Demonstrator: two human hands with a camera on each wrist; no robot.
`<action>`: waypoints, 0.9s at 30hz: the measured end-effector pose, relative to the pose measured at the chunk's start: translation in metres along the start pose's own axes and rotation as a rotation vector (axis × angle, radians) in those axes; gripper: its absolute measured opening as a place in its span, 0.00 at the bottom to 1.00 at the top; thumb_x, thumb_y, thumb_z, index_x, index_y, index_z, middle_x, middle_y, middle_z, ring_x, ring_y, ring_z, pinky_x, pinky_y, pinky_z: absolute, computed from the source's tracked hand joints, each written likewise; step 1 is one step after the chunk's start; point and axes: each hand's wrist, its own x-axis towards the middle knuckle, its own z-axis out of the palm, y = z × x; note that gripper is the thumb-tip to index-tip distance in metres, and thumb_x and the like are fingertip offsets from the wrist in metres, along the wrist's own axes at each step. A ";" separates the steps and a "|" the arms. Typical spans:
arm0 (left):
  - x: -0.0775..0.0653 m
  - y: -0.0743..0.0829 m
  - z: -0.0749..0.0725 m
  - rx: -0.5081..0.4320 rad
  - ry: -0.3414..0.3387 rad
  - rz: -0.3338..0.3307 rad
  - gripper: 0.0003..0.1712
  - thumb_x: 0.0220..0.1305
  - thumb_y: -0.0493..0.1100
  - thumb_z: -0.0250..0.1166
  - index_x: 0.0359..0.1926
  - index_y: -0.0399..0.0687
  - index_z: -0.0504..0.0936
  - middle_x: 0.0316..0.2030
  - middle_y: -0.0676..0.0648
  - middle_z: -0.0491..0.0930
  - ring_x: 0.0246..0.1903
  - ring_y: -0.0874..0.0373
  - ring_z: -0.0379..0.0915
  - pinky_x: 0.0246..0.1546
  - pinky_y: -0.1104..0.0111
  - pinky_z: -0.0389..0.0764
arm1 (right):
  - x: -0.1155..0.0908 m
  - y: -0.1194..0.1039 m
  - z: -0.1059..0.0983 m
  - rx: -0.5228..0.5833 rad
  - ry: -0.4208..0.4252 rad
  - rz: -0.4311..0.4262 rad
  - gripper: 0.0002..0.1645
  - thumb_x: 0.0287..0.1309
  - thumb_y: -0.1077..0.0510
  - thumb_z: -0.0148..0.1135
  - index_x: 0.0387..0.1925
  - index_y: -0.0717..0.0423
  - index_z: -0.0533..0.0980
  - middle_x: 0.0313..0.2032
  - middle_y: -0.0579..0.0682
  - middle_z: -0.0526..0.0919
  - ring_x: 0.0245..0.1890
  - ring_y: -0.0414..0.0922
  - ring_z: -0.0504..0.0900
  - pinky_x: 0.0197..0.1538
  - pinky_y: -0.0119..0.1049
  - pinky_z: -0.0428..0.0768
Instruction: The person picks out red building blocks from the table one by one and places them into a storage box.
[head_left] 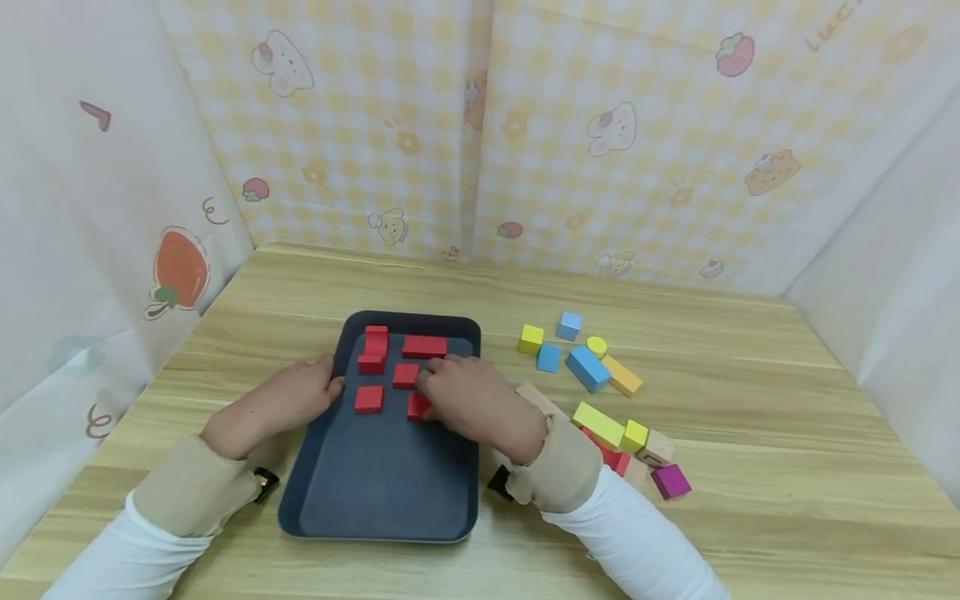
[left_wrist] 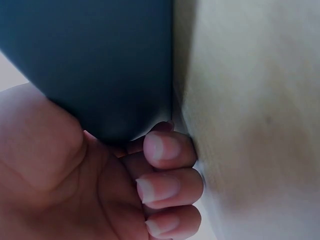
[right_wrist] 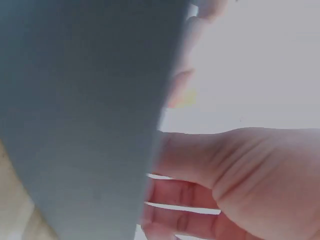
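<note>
In the head view, my left hand (head_left: 300,396) grips the left rim of a dark tray (head_left: 382,492). Its curled fingers (left_wrist: 170,187) lie along the outside wall in the left wrist view. My right hand (head_left: 472,400) reaches over the tray's right side, fingers bent down at a red block (head_left: 417,407) that it partly covers. Another red square block (head_left: 406,375) lies right by its fingertips. Also in the tray are a red square block (head_left: 369,399), a red rectangular block (head_left: 425,347) and a red notched block (head_left: 375,346). The tray wall hides the right fingertips in the right wrist view.
Right of the tray lie loose blocks: a blue rectangular block (head_left: 588,368), a yellow cube (head_left: 530,339), an orange block (head_left: 622,376), a yellow-green block (head_left: 597,425) and a purple block (head_left: 671,482). A patterned curtain (head_left: 555,150) stands behind the wooden table (head_left: 787,417).
</note>
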 end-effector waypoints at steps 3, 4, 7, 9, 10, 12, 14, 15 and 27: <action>0.000 0.000 0.000 0.001 0.000 -0.002 0.20 0.68 0.41 0.47 0.48 0.22 0.66 0.30 0.37 0.76 0.31 0.50 0.73 0.32 0.57 0.74 | -0.006 0.006 -0.006 0.052 -0.008 0.010 0.20 0.53 0.45 0.63 0.46 0.48 0.79 0.36 0.45 0.80 0.31 0.39 0.73 0.34 0.30 0.75; -0.001 0.000 0.000 0.001 -0.002 -0.002 0.21 0.68 0.41 0.47 0.48 0.22 0.66 0.31 0.37 0.76 0.31 0.50 0.73 0.32 0.57 0.74 | -0.008 0.008 -0.007 0.082 -0.012 0.017 0.20 0.54 0.45 0.63 0.46 0.49 0.79 0.36 0.45 0.80 0.31 0.39 0.72 0.34 0.29 0.75; 0.000 0.000 0.000 -0.003 -0.006 -0.009 0.21 0.68 0.41 0.46 0.49 0.22 0.66 0.31 0.36 0.77 0.31 0.50 0.73 0.32 0.57 0.74 | -0.015 0.018 -0.011 0.149 -0.015 0.039 0.23 0.53 0.46 0.63 0.50 0.50 0.77 0.38 0.46 0.79 0.33 0.39 0.73 0.35 0.29 0.75; 0.000 0.001 0.000 -0.005 -0.009 -0.010 0.21 0.68 0.41 0.46 0.49 0.22 0.65 0.32 0.36 0.77 0.32 0.50 0.73 0.32 0.57 0.74 | -0.021 0.025 -0.012 0.193 -0.011 0.051 0.25 0.53 0.47 0.64 0.51 0.51 0.76 0.40 0.47 0.79 0.35 0.40 0.75 0.36 0.30 0.76; 0.000 0.001 0.000 -0.006 -0.009 -0.009 0.21 0.68 0.41 0.46 0.49 0.22 0.65 0.32 0.36 0.77 0.32 0.50 0.73 0.32 0.57 0.74 | -0.024 0.028 -0.013 0.207 -0.005 0.055 0.25 0.52 0.47 0.65 0.52 0.51 0.76 0.41 0.47 0.79 0.36 0.40 0.75 0.37 0.30 0.76; 0.000 0.001 0.001 -0.004 -0.009 -0.007 0.21 0.68 0.41 0.46 0.49 0.22 0.66 0.33 0.36 0.77 0.32 0.49 0.73 0.33 0.57 0.74 | -0.032 0.035 -0.013 0.232 0.015 0.059 0.26 0.52 0.49 0.66 0.53 0.51 0.76 0.42 0.47 0.80 0.37 0.39 0.76 0.38 0.31 0.76; 0.000 0.001 0.001 0.001 -0.008 -0.003 0.21 0.68 0.41 0.46 0.49 0.22 0.66 0.32 0.37 0.77 0.33 0.49 0.73 0.33 0.57 0.74 | -0.040 0.041 -0.014 0.244 0.032 0.075 0.26 0.51 0.49 0.66 0.53 0.51 0.76 0.42 0.47 0.80 0.37 0.38 0.76 0.38 0.31 0.76; 0.000 0.001 0.001 0.004 -0.009 -0.003 0.21 0.68 0.41 0.47 0.49 0.22 0.66 0.32 0.37 0.77 0.33 0.49 0.73 0.32 0.57 0.74 | -0.044 0.044 -0.015 0.245 0.041 0.083 0.26 0.51 0.49 0.66 0.52 0.51 0.76 0.42 0.46 0.80 0.36 0.38 0.76 0.38 0.31 0.76; 0.000 0.001 0.000 0.007 -0.009 0.007 0.22 0.68 0.41 0.46 0.50 0.21 0.65 0.33 0.34 0.77 0.34 0.47 0.74 0.33 0.55 0.74 | -0.097 0.065 -0.025 0.222 0.047 0.140 0.20 0.50 0.50 0.67 0.46 0.52 0.77 0.40 0.47 0.79 0.35 0.40 0.76 0.37 0.32 0.76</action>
